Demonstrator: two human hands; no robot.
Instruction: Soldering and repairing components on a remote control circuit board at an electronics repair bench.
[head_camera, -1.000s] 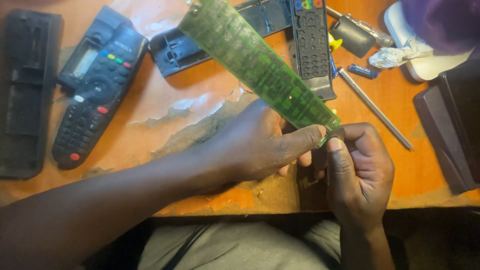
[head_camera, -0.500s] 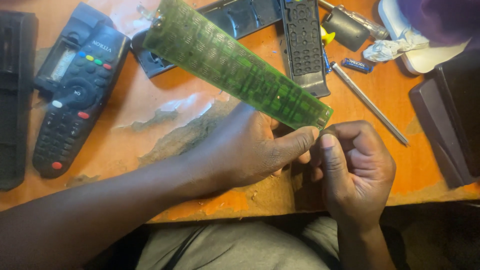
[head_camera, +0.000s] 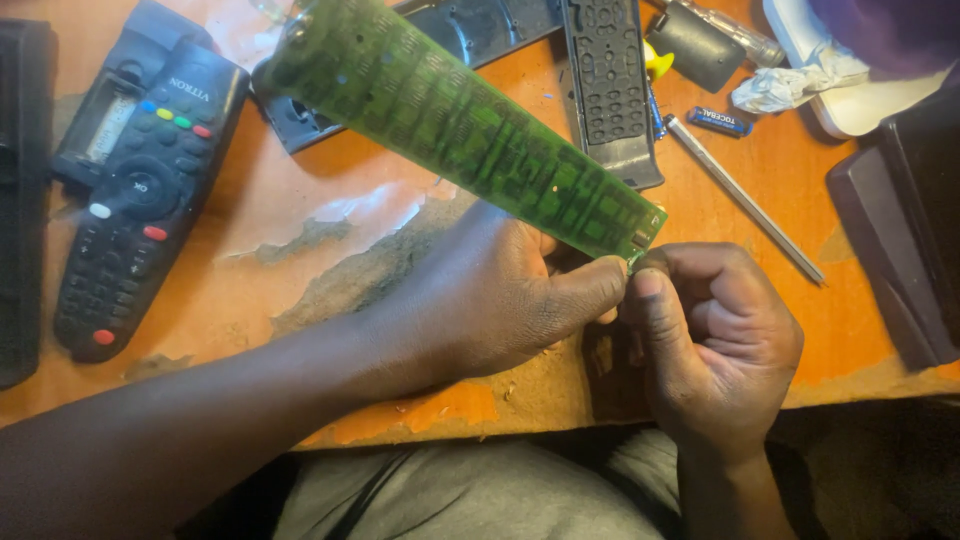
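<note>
Circuit board (head_camera: 470, 125), long, green and narrow, now slants from the upper left of the frame down to the centre right, a little lower and closer to the camera than half a second ago, when its far end reached less far left. Its near end is pinched between the left hand (head_camera: 500, 290) and the right hand (head_camera: 715, 340), both closed on that corner with thumbs meeting, so the grip has held while the board swung. Behind it, at the upper middle, lies a black remote shell (head_camera: 610, 85); a complete black remote (head_camera: 140, 200) sits at the left, shifted slightly rightward in view. A thin metal rod (head_camera: 745, 200) and a small blue battery (head_camera: 722, 122) rest on the orange table (head_camera: 800, 300) at the upper right.
</note>
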